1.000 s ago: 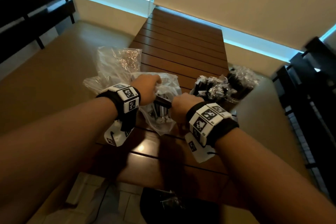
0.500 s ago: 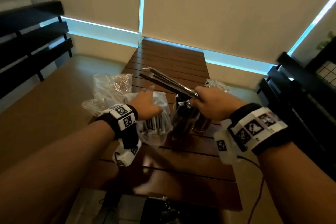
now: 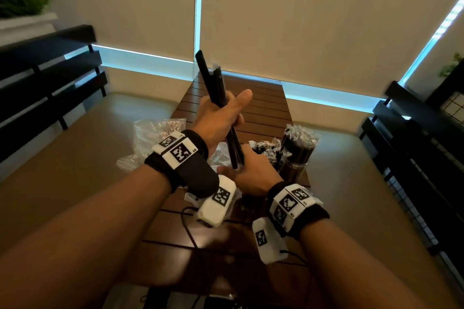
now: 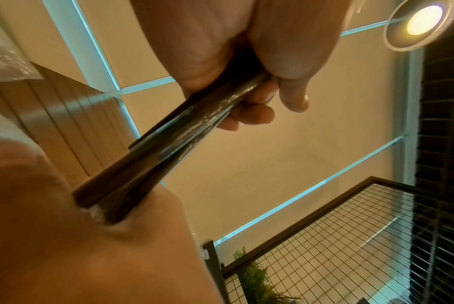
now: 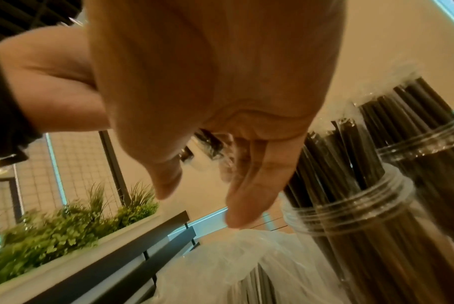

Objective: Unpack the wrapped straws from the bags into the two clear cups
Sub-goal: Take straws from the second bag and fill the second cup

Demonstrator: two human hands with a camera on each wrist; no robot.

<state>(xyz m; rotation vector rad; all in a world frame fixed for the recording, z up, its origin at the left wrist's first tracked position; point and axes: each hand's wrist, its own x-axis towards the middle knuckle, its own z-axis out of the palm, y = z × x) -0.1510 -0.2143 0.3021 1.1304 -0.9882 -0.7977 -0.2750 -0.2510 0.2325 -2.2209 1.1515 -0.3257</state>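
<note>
Straws [image 3: 221, 98] in our left hand [image 3: 218, 120], fingers curled round the bundle; lower ends butt against our flat, relaxed right hand [image 3: 251, 173], probably to even them before they join the two already packed clear cups [image 5: 371, 222] on the surface [image 3: 261, 105].

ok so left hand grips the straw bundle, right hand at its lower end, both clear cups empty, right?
Not empty: the right wrist view shows both clear cups packed with dark straws. The rest holds: left hand grips the straw bundle, right hand at its lower end.
</note>
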